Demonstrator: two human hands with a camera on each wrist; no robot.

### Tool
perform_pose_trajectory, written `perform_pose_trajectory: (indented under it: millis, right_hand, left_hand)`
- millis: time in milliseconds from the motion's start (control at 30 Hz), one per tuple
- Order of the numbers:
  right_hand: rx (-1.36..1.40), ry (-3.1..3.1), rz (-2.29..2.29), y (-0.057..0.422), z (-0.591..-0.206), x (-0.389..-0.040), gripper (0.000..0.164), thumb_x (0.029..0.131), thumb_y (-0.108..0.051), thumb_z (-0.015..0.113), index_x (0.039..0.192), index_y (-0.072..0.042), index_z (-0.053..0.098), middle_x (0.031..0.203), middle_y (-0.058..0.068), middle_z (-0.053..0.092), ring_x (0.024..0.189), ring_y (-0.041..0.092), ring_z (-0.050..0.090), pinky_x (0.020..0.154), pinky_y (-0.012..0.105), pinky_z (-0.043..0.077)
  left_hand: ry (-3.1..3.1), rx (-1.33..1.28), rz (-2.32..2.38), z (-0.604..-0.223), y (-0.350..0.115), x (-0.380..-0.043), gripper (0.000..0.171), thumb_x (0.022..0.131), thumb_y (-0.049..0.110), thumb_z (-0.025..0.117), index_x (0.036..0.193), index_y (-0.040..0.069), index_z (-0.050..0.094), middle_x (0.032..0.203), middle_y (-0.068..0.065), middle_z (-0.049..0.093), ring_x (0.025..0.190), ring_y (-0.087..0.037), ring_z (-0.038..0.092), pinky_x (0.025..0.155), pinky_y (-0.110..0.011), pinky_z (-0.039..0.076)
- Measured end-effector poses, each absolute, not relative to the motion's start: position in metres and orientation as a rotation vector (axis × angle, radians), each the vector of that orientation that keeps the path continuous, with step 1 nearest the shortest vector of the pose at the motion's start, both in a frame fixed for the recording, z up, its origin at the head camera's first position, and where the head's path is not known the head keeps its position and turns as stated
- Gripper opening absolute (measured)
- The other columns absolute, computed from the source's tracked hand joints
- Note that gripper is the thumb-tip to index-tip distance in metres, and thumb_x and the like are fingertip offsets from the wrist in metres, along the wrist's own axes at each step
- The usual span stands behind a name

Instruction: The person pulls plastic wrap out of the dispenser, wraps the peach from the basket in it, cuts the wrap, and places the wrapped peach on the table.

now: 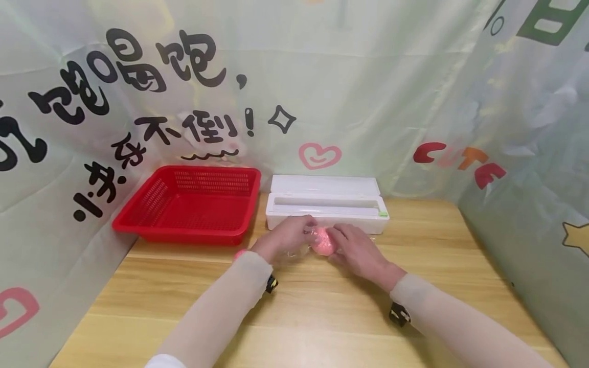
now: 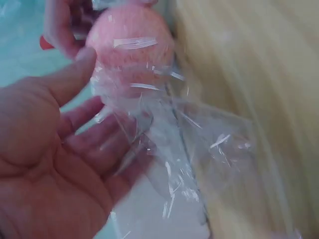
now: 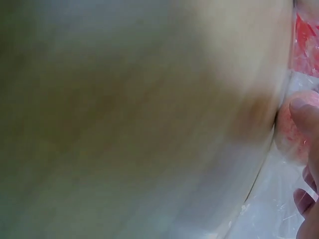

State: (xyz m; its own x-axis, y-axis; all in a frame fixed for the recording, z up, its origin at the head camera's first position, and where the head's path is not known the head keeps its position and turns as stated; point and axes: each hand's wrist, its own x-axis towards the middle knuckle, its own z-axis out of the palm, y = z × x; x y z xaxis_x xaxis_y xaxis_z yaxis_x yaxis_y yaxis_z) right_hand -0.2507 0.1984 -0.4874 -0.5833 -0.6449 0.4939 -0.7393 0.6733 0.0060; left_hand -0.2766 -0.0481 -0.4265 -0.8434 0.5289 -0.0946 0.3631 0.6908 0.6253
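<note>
Pink ball (image 1: pixel 323 242), under clear film (image 2: pixel 219 142), sat just in front of the white box (image 1: pixel 276 221), near mid-length. Right hand (image 1: pixel 361 250) gripped the ball from the side toward the box's right end and was nearer. Left hand (image 1: pixel 286 239), toward the box's left end, had fingers loosely spread; thumb at ball's edge, contact uncertain. Ball round: no long axis.
</note>
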Motion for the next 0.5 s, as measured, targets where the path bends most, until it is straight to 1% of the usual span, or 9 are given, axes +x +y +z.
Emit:
perform_pose_trajectory:
  millis: [67, 167, 233, 300, 400, 500]
  right_hand:
    - [1.064, -2.439, 0.284, 0.198, -0.484, -0.253, 0.072, 0.082, -0.033, 0.092, 0.137, -0.001, 0.06, 0.129, 0.016, 0.063, 0.118, 0.033, 0.062, 0.101, 0.05, 0.055]
    - [1.036, -2.488, 0.277, 0.199, -0.477, -0.257, 0.073, 0.081, -0.035, 0.093, 0.138, -0.002, 0.06, 0.132, 0.015, 0.063, 0.121, 0.032, 0.062, 0.1, 0.051, 0.055]
    - [1.024, -2.532, 0.276, 0.2, -0.472, -0.258, 0.074, 0.081, -0.035, 0.093, 0.139, -0.002, 0.06, 0.133, 0.014, 0.063, 0.123, 0.033, 0.062, 0.101, 0.052, 0.055]
    - [1.02, -2.578, 0.288, 0.201, -0.468, -0.26, 0.073, 0.083, -0.036, 0.091, 0.14, -0.004, 0.06, 0.134, 0.013, 0.063, 0.124, 0.033, 0.062, 0.102, 0.053, 0.053]
    - [1.02, -2.633, 0.336, 0.203, -0.464, -0.264, 0.071, 0.086, -0.037, 0.089, 0.142, -0.005, 0.06, 0.134, 0.012, 0.064, 0.122, 0.032, 0.063, 0.105, 0.053, 0.052]
    - [1.022, -2.663, 0.377, 0.203, -0.463, -0.269, 0.069, 0.087, -0.036, 0.088, 0.142, -0.005, 0.061, 0.13, 0.011, 0.065, 0.115, 0.031, 0.066, 0.103, 0.052, 0.054]
  left_hand:
    - [2.707, 0.707, 0.789, -0.425, -0.055, -0.269, 0.047, 0.098, 0.027, 0.077, 0.141, 0.015, 0.063, 0.135, -0.002, 0.069, 0.122, -0.02, 0.065, 0.109, -0.042, 0.052]
    - [2.796, 0.722, 0.615, -0.418, -0.066, -0.262, 0.041, 0.094, 0.014, 0.08, 0.133, 0.015, 0.067, 0.124, -0.001, 0.072, 0.111, -0.02, 0.065, 0.103, -0.041, 0.054]
    - [2.853, 0.716, 0.504, -0.414, -0.072, -0.263, 0.034, 0.094, 0.005, 0.074, 0.127, 0.015, 0.07, 0.116, -0.003, 0.073, 0.103, -0.022, 0.064, 0.098, -0.04, 0.055]
    - [2.919, 0.679, 0.425, -0.409, -0.076, -0.266, 0.03, 0.095, -0.001, 0.067, 0.12, 0.014, 0.074, 0.11, -0.004, 0.075, 0.099, -0.023, 0.065, 0.093, -0.039, 0.055]
    - [3.003, 0.632, 0.33, -0.405, -0.079, -0.275, 0.025, 0.097, -0.001, 0.062, 0.11, 0.014, 0.077, 0.102, -0.004, 0.076, 0.094, -0.024, 0.067, 0.087, -0.038, 0.057]
    - [3.023, 0.593, 0.345, -0.402, -0.081, -0.284, 0.02, 0.097, 0.001, 0.064, 0.105, 0.013, 0.078, 0.1, -0.004, 0.077, 0.093, -0.024, 0.069, 0.085, -0.039, 0.058]
